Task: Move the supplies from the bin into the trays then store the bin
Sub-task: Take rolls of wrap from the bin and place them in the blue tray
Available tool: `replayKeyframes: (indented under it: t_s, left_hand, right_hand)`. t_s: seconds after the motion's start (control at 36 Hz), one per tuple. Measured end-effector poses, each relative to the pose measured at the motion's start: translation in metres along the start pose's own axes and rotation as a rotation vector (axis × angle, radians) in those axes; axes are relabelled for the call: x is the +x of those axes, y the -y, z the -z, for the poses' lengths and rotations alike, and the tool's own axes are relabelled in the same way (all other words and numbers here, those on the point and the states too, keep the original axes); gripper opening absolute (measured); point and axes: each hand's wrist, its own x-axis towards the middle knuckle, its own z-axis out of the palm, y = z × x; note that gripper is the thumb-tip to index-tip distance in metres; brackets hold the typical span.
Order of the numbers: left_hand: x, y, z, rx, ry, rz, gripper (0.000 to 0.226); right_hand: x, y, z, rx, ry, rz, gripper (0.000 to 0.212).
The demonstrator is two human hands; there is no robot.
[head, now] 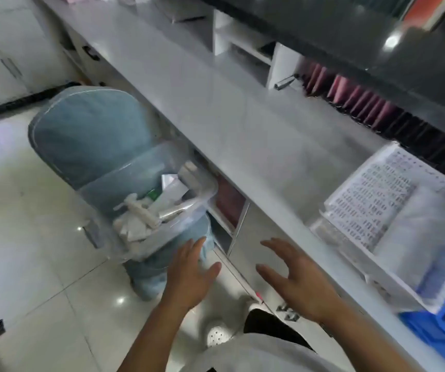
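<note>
A clear plastic bin (146, 208) full of supplies (151, 208) — white tubes, small packets, a green-labelled box — sits on the seat of a blue-covered chair (89, 135), just left of the long grey counter (216, 103). Both hands are empty with fingers spread: the left hand (189, 275) hangs just below the bin, the right hand (293, 277) beside the counter's front edge. The white trays (393, 221) stand on the counter, well to the right of the bin.

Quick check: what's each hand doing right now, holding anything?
Left hand: open, fingers spread, empty, near the clear bin.
Right hand: open, fingers spread, empty.
</note>
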Motion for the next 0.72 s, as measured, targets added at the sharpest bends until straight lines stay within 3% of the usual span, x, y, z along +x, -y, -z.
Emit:
replayKeyframes:
  t_s: [0.22, 0.42, 0.53, 0.72]
  left_hand:
    - [-0.014, 0.076, 0.028, -0.135, -0.038, 0.254, 0.071]
    - [0.008, 0.125, 0.083, -0.11, -0.088, 0.567, 0.074]
    - [0.042, 0.13, 0.12, -0.12, -0.107, 0.629, 0.075]
    - [0.133, 0.137, 0.16, -0.225, -0.043, 0.659, 0.069]
  right_hand:
    - [0.094, 0.048, -0.044, -0.083, 0.275, 0.117, 0.05]
    - [0.209, 0.102, -0.085, -0.164, 0.524, 0.246, 0.057]
    - [0.274, 0.132, -0.097, -0.217, 0.614, 0.338, 0.057]
    - [0.363, 0.149, -0.135, -0.265, 0.7, 0.316, 0.053]
